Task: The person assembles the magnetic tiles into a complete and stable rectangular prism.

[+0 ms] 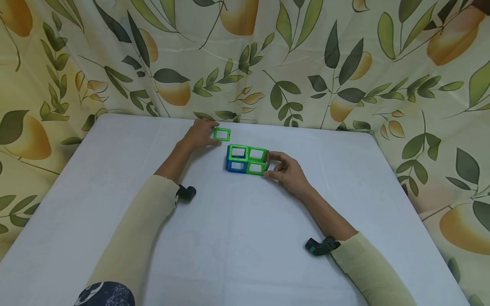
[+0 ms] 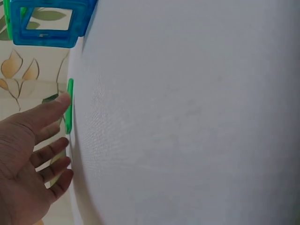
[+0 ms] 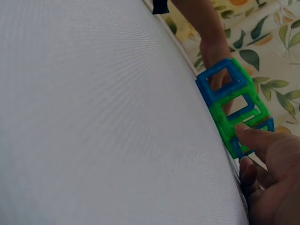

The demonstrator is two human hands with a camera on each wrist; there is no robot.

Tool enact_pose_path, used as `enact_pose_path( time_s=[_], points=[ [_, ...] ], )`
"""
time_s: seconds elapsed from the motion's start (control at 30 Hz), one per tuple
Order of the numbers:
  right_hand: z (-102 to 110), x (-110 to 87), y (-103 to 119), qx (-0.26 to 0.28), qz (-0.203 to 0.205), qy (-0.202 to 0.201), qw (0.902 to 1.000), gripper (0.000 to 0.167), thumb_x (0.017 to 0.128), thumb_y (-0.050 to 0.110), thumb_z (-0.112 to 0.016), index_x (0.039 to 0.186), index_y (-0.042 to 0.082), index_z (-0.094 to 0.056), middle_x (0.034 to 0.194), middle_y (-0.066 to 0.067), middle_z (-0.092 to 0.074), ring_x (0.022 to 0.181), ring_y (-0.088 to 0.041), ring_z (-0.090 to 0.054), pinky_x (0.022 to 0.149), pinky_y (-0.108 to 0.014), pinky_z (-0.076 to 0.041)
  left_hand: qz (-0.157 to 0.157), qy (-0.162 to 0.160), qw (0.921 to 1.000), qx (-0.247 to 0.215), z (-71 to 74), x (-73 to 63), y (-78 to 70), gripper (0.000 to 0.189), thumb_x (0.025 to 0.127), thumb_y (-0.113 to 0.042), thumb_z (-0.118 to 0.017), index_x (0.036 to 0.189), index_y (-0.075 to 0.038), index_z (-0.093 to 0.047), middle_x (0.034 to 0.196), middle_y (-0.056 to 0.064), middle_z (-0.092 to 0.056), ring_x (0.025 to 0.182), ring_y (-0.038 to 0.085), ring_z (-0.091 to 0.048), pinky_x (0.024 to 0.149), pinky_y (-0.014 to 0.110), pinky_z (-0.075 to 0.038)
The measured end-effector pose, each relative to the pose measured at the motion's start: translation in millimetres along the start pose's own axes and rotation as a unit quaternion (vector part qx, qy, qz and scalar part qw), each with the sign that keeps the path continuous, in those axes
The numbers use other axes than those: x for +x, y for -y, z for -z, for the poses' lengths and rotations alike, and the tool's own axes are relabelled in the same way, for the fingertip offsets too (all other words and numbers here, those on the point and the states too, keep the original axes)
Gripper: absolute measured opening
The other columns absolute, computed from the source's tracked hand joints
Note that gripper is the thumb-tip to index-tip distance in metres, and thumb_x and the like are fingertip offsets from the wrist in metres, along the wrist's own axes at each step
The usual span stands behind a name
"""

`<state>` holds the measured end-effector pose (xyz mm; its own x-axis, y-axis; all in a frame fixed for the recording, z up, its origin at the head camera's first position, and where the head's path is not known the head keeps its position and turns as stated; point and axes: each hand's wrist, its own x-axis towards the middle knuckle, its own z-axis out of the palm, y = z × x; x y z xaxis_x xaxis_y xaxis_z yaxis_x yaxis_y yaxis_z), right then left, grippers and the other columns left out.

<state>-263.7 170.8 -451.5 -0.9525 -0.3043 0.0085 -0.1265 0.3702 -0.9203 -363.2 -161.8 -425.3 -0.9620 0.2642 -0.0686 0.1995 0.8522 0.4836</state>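
A block built of blue and green magnetic tiles (image 1: 248,160) stands on the table. My right hand (image 1: 288,172) holds it by its right end; the right wrist view shows the thumb pressing a green tile (image 3: 225,124) and fingertips at the block's end. Behind and left of the block lies a single green square magnetic tile (image 1: 229,135). My left hand (image 1: 199,134) is at its left side with thumb and fingers spread about it. In the left wrist view the thumb tip overlaps the tile's edge (image 2: 70,112), while the other fingers are loosely bent.
A white cloth covers the table (image 1: 229,238), whose far edge runs just behind the loose tile. Behind it hangs a curtain (image 1: 264,85) printed with fruit and leaves. Both wrists wear black straps with cameras (image 1: 321,246).
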Motion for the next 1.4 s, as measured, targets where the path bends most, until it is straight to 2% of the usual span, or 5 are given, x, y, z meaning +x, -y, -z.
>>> enact_pose_path(
  time_s=[0.27,0.6,0.87,1.1,1.4],
  points=[
    [0.4,0.2,-1.5,0.001,0.005,-0.001,1.0000,0.064,0.089,0.003,-0.082,0.148,0.006,-0.057,0.142,-0.015,-0.060,0.085,-0.020,-0.054,0.062,-0.023,-0.045,-0.007,0.002,0.9997,0.024,-2.3,8.9,3.6,0.080,0.092,-0.035,-0.084,0.158,-0.010,-0.048,0.157,0.021,-0.043,0.139,0.041,-0.035,0.112,0.058,-0.037],
    [-0.6,-0.3,-0.4,0.006,0.004,0.004,1.0000,0.065,0.089,0.003,-0.082,0.149,0.005,-0.056,0.142,-0.015,-0.060,0.085,-0.019,-0.055,0.062,-0.023,-0.046,0.007,0.012,0.9988,0.046,-6.0,13.5,5.3,0.068,0.096,-0.039,-0.079,0.155,-0.018,-0.054,0.158,0.020,-0.040,0.137,0.039,-0.034,0.111,0.056,-0.038],
    [-0.3,1.5,0.3,0.007,0.008,0.002,0.9999,0.064,0.088,0.003,-0.083,0.147,0.005,-0.058,0.140,-0.015,-0.061,0.084,-0.019,-0.054,0.064,-0.022,-0.045,0.006,-0.013,0.9994,0.032,-5.4,6.4,0.5,0.060,0.097,-0.036,-0.078,0.149,-0.014,-0.060,0.153,0.019,-0.042,0.133,0.037,-0.036,0.108,0.054,-0.039],
    [-0.6,1.7,1.4,0.003,0.014,0.001,0.9999,0.063,0.088,0.002,-0.083,0.146,0.004,-0.059,0.140,-0.015,-0.062,0.084,-0.020,-0.055,0.065,-0.022,-0.045,0.005,-0.021,0.9996,0.018,-4.3,4.3,1.7,0.057,0.097,-0.034,-0.079,0.147,-0.011,-0.062,0.152,0.017,-0.045,0.134,0.036,-0.039,0.109,0.051,-0.040],
    [0.0,0.2,1.3,0.005,0.013,-0.002,0.9999,0.062,0.087,0.001,-0.083,0.145,0.004,-0.059,0.139,-0.015,-0.062,0.083,-0.020,-0.055,0.065,-0.022,-0.045,-0.022,-0.026,0.9994,-0.006,-2.7,6.7,6.5,0.056,0.096,-0.030,-0.080,0.145,-0.007,-0.063,0.150,0.020,-0.049,0.134,0.037,-0.041,0.112,0.050,-0.038]
  ],
)
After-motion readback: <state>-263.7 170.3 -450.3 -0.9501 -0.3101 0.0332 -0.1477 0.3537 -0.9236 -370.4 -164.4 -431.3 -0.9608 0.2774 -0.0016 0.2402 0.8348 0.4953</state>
